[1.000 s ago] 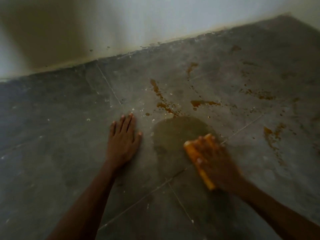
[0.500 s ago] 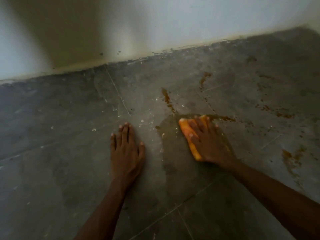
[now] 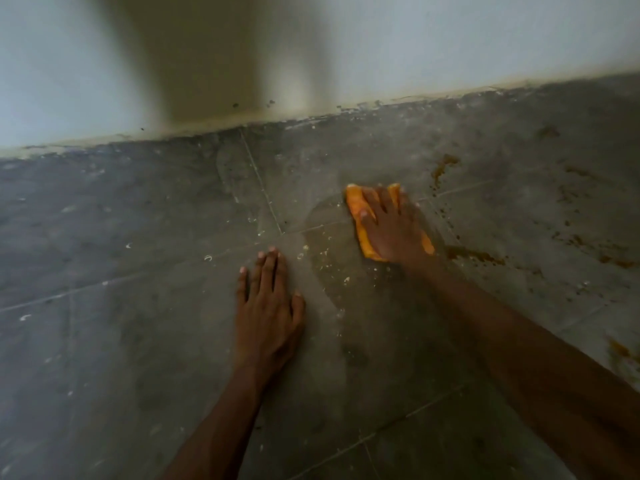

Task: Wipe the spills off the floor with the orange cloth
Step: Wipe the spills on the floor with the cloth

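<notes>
My right hand [image 3: 391, 226] lies flat on a folded orange cloth [image 3: 356, 211] and presses it onto the grey tiled floor [image 3: 138, 341]. Only the cloth's left strip and corners show around my fingers. A darker wet smear [image 3: 332, 268] spreads below and left of the cloth. Brown spill streaks [image 3: 443, 166] lie to the upper right, and another brown streak [image 3: 474, 255] lies just right of my wrist. My left hand [image 3: 268, 306] rests palm down on the floor, fingers together, left of the smear and holding nothing.
A pale wall [image 3: 450, 39] meets the floor along a dirty edge beyond the cloth. More brown splatter [image 3: 620, 261] dots the floor at the right, with a blotch [image 3: 621, 351] near the right edge. Small white crumbs [image 3: 207, 258] lie scattered on the tiles.
My right hand has pushed the cloth forward, away from me, over the streaks above the wet patch. The smear has grown longer. My left hand has stayed planted.
</notes>
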Available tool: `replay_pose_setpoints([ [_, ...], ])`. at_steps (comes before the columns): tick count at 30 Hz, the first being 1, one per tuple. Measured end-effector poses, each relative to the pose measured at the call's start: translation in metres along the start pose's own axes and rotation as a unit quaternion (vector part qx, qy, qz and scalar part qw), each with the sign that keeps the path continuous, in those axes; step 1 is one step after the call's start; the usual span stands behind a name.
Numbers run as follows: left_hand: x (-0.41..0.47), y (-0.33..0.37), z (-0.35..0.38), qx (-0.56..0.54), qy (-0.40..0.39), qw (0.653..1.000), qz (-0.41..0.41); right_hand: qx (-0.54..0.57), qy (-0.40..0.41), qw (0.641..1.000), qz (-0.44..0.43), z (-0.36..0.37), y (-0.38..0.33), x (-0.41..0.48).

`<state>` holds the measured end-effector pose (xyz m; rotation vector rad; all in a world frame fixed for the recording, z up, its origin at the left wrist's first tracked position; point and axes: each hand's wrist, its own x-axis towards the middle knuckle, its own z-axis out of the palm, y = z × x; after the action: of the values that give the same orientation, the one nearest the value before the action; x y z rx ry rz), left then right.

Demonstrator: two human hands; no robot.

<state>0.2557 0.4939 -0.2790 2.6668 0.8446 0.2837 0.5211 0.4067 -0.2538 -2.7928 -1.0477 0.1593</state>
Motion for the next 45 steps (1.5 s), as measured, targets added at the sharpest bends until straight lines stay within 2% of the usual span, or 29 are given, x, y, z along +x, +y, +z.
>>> replay_pose_setpoints([
  [2, 0.000, 0.000, 0.001, -0.003, 0.004, 1.000, 0.003, 0.034, -0.003, 0.999, 0.029, -0.002, -0.032, 0.044],
  [3, 0.000, 0.001, 0.000, -0.005, 0.002, 1.000, 0.002, 0.036, -0.009, 0.999, 0.013, 0.000, -0.052, 0.051],
  [6, 0.000, 0.001, -0.002, 0.000, -0.009, 1.000, -0.004, -0.008, -0.028, 0.990, -0.134, 0.014, -0.079, 0.000],
  [8, 0.000, 0.002, -0.004, 0.002, -0.012, 1.000, -0.006, -0.020, -0.024, 0.978, -0.206, 0.018, -0.054, -0.049],
  [9, 0.000, 0.001, -0.004, 0.001, -0.012, 1.000, -0.007, -0.022, -0.017, 0.979, -0.200, 0.018, -0.038, -0.056],
  [11, 0.000, 0.004, -0.004, -0.005, -0.014, 1.000, -0.007, -0.023, 0.006, 0.993, -0.120, 0.012, -0.017, -0.029],
  [14, -0.001, 0.004, -0.003, -0.008, -0.007, 1.000, -0.009, 0.042, 0.017, 0.999, 0.013, 0.001, -0.046, 0.054],
  [16, 0.000, 0.003, -0.002, -0.009, -0.003, 1.000, -0.010, 0.053, -0.003, 0.999, 0.000, 0.001, -0.082, 0.075],
  [17, 0.000, 0.002, -0.002, -0.008, -0.004, 1.000, -0.009, 0.045, -0.014, 0.998, -0.042, 0.004, -0.096, 0.067],
  [19, 0.002, 0.003, -0.001, 0.000, 0.000, 1.000, -0.012, 0.007, -0.022, 0.990, -0.140, 0.012, -0.099, 0.012],
  [21, 0.002, 0.003, -0.002, 0.006, 0.006, 1.000, -0.017, -0.001, -0.017, 0.985, -0.172, 0.020, -0.068, -0.059],
  [23, 0.001, 0.004, -0.003, 0.004, 0.002, 1.000, -0.017, -0.009, -0.004, 0.994, -0.107, 0.013, -0.025, -0.080],
  [25, 0.002, 0.005, -0.004, -0.011, -0.001, 1.000, -0.014, -0.012, 0.004, 0.999, -0.031, 0.002, 0.000, -0.044],
  [28, 0.001, 0.004, 0.000, -0.008, 0.006, 1.000, -0.010, 0.024, -0.007, 1.000, 0.015, -0.004, -0.013, 0.001],
  [30, 0.000, 0.001, 0.002, 0.003, 0.020, 1.000, -0.013, 0.010, -0.007, 1.000, -0.009, 0.005, -0.036, -0.022],
  [33, 0.000, 0.005, 0.000, -0.002, 0.035, 0.999, -0.015, 0.015, -0.007, 0.993, -0.117, 0.016, -0.028, -0.130],
  [34, 0.000, 0.004, -0.001, -0.002, 0.034, 0.999, -0.017, 0.029, -0.012, 0.991, -0.128, 0.015, -0.017, -0.171],
  [37, -0.001, 0.015, -0.005, 0.000, 0.037, 0.999, -0.031, 0.013, 0.007, 0.999, -0.038, 0.012, 0.052, -0.220],
  [39, 0.005, 0.043, 0.002, -0.008, 0.029, 1.000, -0.002, 0.010, 0.021, 0.998, 0.050, 0.006, 0.092, -0.180],
  [41, 0.017, 0.080, 0.012, -0.022, 0.017, 0.998, 0.064, 0.035, 0.009, 0.994, 0.105, -0.008, 0.107, -0.125],
  [43, 0.041, 0.110, 0.025, -0.029, -0.006, 0.993, 0.110, 0.040, 0.003, 0.994, 0.104, -0.010, 0.110, -0.103],
  [45, 0.069, 0.122, 0.036, -0.015, -0.038, 0.992, 0.120, 0.012, 0.013, 0.999, 0.043, -0.004, 0.108, -0.141],
])
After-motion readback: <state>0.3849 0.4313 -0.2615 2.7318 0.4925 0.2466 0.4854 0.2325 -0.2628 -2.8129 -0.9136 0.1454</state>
